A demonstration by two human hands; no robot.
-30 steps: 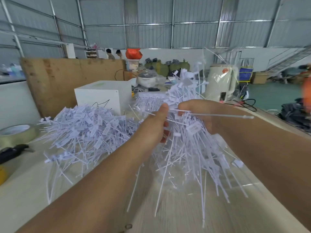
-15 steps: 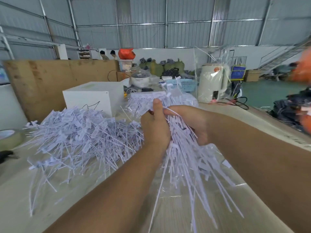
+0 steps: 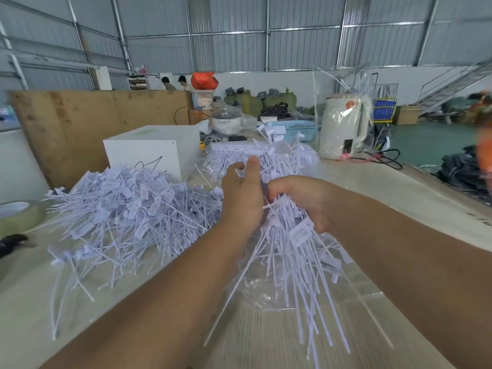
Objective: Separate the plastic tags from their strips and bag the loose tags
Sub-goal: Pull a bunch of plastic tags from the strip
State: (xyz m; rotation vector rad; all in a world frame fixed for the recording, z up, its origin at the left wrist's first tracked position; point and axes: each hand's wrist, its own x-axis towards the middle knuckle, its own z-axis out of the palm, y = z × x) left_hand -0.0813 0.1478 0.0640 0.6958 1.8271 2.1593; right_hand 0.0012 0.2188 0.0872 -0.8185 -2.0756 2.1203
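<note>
A thick bundle of white plastic tags (image 3: 295,251) hangs between my two hands, its thin tails pointing down and toward me. My right hand (image 3: 306,201) grips the bundle near its top, fingers curled round it. Beside it, my left hand (image 3: 243,195) lies against the bundle's left side with its thumb pointing up. A clear plastic bag (image 3: 354,283) lies flat on the table under the bundle. A big loose heap of tags (image 3: 127,209) covers the table to the left. Tags on strips (image 3: 239,153) lie behind my hands.
A white box (image 3: 149,153) stands behind the heap. A tape roll (image 3: 18,217) and a black tool (image 3: 10,242) sit at the left edge. A white kettle (image 3: 343,126) wrapped in plastic, a blue basket (image 3: 295,130) and black cables (image 3: 383,158) stand at the back right.
My hands have come lower and closer to me with the bundle. The bundle has been squeezed tighter, and the tags' tails now hang lower over the clear bag.
</note>
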